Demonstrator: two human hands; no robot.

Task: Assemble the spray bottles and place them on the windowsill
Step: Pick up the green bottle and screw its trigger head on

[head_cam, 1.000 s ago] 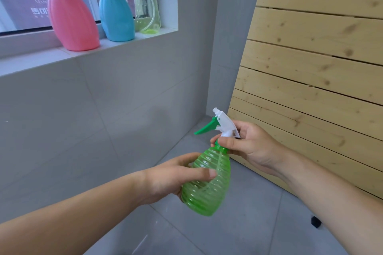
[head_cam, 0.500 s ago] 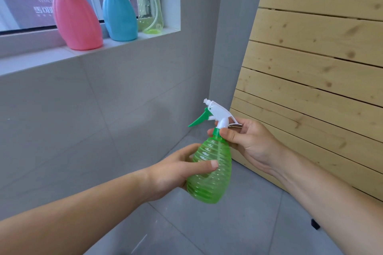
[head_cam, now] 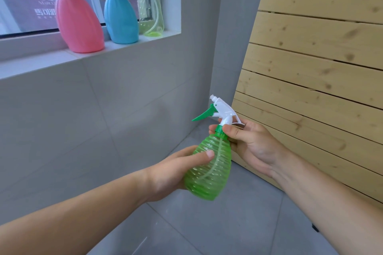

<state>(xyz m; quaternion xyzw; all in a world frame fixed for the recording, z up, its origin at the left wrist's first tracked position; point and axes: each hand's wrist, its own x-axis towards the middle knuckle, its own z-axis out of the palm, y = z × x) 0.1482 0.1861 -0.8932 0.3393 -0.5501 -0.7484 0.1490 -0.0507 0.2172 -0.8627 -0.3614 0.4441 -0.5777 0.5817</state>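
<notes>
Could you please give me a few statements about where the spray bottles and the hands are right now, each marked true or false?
1. Three bottles stand on the windowsill: a pink bottle, a blue bottle and a clear bottle. True.
2. The left hand holds the green bottle by its body. True.
3. The green bottle rests on the floor. False: it is held up in both hands.
4. The right hand is empty. False: its fingers grip the bottle's neck, under the white spray head.
5. The pink bottle has a white trigger. False: it is black.
</notes>
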